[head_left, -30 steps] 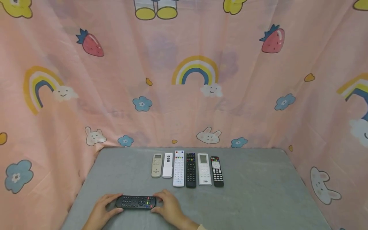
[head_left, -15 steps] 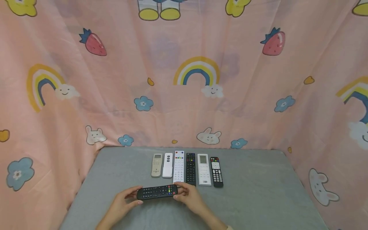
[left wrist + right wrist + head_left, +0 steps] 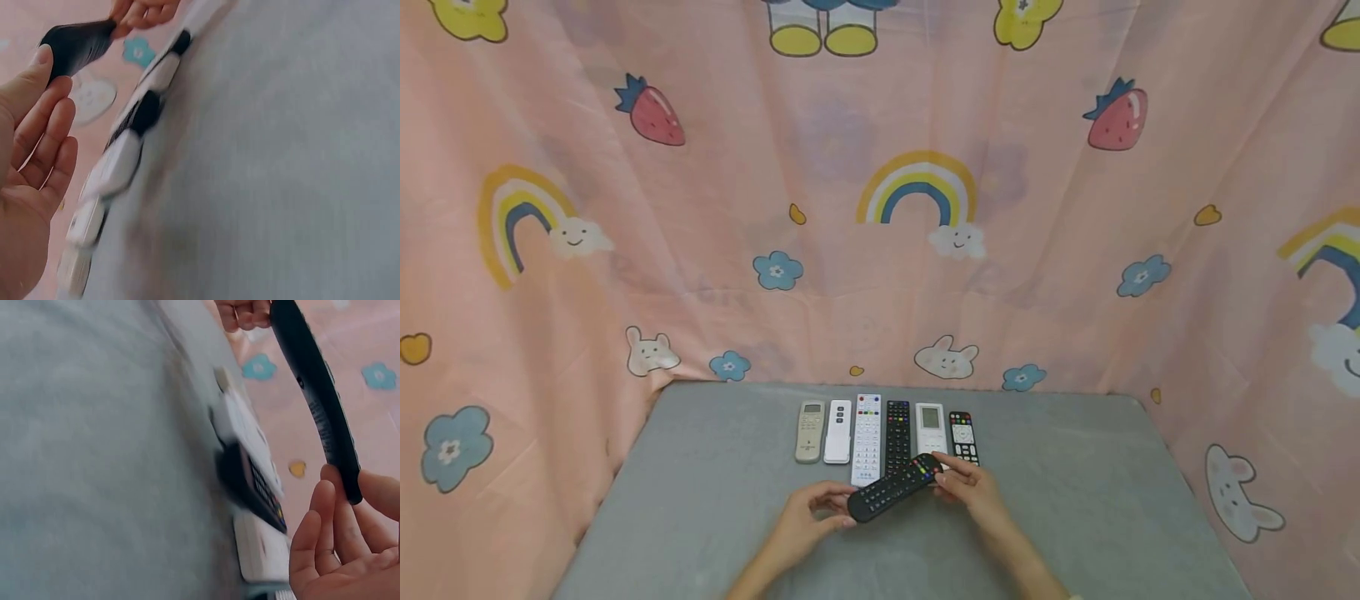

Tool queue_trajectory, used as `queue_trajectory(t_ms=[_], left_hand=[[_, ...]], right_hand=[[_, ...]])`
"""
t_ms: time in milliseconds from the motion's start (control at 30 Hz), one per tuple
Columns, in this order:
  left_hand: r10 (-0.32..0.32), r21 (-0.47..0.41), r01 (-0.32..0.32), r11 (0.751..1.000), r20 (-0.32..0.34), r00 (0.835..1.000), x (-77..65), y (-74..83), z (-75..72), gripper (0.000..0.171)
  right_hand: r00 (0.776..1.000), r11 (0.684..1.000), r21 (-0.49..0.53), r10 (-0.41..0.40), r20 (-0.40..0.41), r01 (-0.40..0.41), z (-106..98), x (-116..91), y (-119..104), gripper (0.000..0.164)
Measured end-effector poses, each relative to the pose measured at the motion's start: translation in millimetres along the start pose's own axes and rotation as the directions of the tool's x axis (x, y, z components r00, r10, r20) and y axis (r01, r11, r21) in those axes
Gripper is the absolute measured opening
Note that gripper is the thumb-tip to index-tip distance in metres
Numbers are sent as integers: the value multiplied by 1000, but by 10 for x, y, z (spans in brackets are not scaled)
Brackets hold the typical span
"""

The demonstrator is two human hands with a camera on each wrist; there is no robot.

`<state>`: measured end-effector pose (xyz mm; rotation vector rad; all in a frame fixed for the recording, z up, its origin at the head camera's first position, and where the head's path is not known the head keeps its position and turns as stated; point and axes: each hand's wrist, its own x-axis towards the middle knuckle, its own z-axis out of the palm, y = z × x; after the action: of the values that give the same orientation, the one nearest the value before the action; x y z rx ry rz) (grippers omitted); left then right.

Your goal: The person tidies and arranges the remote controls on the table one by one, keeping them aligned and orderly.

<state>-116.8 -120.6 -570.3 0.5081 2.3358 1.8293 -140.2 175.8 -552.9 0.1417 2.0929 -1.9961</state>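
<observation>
A black remote control (image 3: 891, 490) with coloured buttons at one end is held between both hands, tilted up to the right in the head view. My left hand (image 3: 805, 521) pinches its lower left end between thumb and fingers. At the end with the coloured buttons, my right hand (image 3: 976, 498) pinches it the same way. The right wrist view shows the underside of the black remote (image 3: 319, 394) well above the cloth. In the left wrist view the remote (image 3: 78, 47) is blurred, the left thumb and a finger on its near end.
Behind the hands several remotes lie in a row on the grey cloth-covered table (image 3: 715, 467): a beige one (image 3: 808, 433), white ones such as the long white remote (image 3: 867, 437), and black ones (image 3: 898, 429). A pink patterned curtain (image 3: 700, 208) hangs around the table.
Both hands have carried the black remote from the table's front left to the right and toward the row. It has turned from level to slanting, and now covers the lower ends of some remotes.
</observation>
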Motion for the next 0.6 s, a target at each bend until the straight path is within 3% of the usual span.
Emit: queue_trajectory(t_ms=[200,367,500,600], left_hand=[[70,-90,-66,994,38,997,262,64,345,45],[58,-124,-50,991,57,997,442,130,587,46],[39,-110,-32,993,56,998,563,182,749,43],[56,-81,-53,995,36,998,652,201,891,41]], right_hand=[[993,1000,-5,3,-117,-3,-270,73,-4,45],[983,999,-25,20,-182,-25,-467,131,-30,43],[982,998,-55,18,-188,-29,-637,189,-20,41],[984,997,-68,21,-178,-33,-772,235,-18,43]])
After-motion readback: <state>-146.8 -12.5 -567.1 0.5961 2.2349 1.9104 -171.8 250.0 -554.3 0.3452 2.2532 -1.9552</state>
